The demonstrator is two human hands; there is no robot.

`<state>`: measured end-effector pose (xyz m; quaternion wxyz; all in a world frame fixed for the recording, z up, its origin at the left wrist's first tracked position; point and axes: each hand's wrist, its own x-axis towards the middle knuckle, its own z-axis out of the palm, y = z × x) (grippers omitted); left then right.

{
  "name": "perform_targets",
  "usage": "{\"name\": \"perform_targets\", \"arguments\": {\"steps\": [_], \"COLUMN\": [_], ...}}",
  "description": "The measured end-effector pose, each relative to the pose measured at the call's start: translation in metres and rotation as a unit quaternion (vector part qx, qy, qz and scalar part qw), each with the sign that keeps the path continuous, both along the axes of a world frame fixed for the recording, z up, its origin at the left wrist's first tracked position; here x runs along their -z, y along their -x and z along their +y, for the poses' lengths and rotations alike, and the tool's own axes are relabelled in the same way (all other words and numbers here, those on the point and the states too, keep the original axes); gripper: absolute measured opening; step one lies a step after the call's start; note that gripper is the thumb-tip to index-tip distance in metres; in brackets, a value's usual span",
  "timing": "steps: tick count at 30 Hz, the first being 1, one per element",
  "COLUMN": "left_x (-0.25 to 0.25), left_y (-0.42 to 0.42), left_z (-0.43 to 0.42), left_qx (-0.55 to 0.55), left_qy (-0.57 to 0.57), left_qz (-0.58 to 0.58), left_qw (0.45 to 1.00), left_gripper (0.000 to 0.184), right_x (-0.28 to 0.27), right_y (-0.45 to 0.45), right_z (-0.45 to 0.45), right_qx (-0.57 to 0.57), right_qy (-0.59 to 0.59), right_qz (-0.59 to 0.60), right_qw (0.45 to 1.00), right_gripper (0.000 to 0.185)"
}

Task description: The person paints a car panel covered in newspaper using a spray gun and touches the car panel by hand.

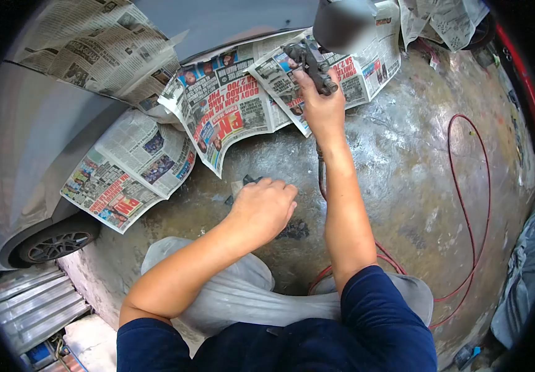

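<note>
My right hand [324, 115] is wrapped around a spray gun [312, 67], whose grey paint cup [337, 25] is on its upper side and partly blurred. The gun is held close to the newspaper-masked lower side of a grey car. A hose [322, 175] runs down from it along my forearm. My left hand [263, 204] is in a loose fist above my knee, back of the hand upward. Small dark and pale scraps [236, 189] show just past its knuckles; whether the fingers hold them I cannot make out.
Newspaper sheets [233, 102] hang along the car panel [242, 22], with another sheet [137, 164] by the wheel [57, 245]. A red hose [489, 180] loops over the stained concrete floor [403, 186]. Grey cloth [518, 279] lies at right, corrugated metal [38, 301] at lower left.
</note>
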<state>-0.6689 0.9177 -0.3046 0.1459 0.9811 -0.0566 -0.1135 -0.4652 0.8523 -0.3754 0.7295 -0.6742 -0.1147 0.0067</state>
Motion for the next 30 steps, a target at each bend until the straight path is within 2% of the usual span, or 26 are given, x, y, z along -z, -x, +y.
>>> {"name": "perform_targets", "arguments": {"steps": [9,13,16,22,30], "left_x": [0.000,0.006,0.005,0.005,0.006], "left_y": [0.000,0.000,-0.001,-0.001,0.001], "left_z": [-0.002,-0.002,-0.005,-0.006,-0.007], "left_qx": [0.008,0.014,0.014,0.020,0.025], "left_qy": [0.002,-0.001,-0.009,-0.015,-0.017], "left_qz": [-0.003,-0.007,-0.001,0.002,-0.001], "left_qw": [1.000,1.000,1.000,1.000,1.000], "left_gripper": [0.018,0.018,0.019,0.019,0.020], "right_x": [0.002,-0.019,-0.007,-0.007,-0.007], "right_y": [-0.016,-0.010,-0.016,-0.014,-0.002], "right_z": [-0.017,-0.023,-0.019,-0.008,0.002], "right_qx": [0.060,0.039,0.035,0.044,-0.015], "right_qy": [0.020,0.010,0.003,0.072,0.081], "right_qz": [0.009,0.090,0.032,-0.042,-0.030], "right_qw": [0.998,0.995,0.999,0.996,0.996], "right_gripper": [0.043,0.040,0.040,0.044,0.046]}}
